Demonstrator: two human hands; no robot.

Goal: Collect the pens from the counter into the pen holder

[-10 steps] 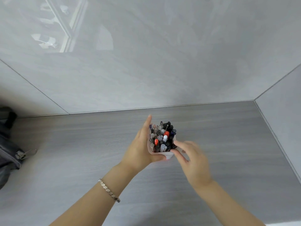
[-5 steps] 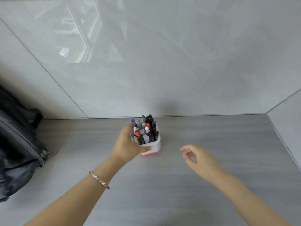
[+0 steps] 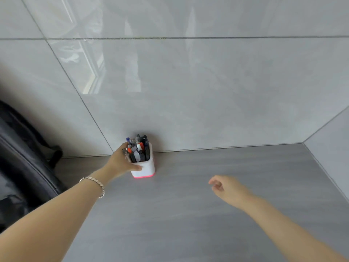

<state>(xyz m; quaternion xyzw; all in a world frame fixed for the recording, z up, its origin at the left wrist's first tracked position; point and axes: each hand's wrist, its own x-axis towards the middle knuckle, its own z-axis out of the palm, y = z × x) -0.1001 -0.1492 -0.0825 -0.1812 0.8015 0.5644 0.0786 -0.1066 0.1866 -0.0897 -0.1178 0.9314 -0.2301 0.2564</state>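
A white pen holder (image 3: 146,168) with a pink base stands upright on the grey counter (image 3: 188,205), close to the tiled back wall. Several pens (image 3: 137,148) with black, red, white and blue caps fill it and stick out of the top. My left hand (image 3: 120,160) is wrapped around the holder's left side, thumb across its front. My right hand (image 3: 225,188) hovers over the counter well to the right of the holder, fingers loosely curled and holding nothing. No loose pens show on the counter.
A black bag (image 3: 20,163) stands at the left edge against the wall. Glossy grey tiles (image 3: 207,91) rise behind the counter, and a side wall (image 3: 332,148) closes the right end.
My left hand has carried the pen holder away from me and to the back wall. My right hand has let go of it and drawn off to the right.
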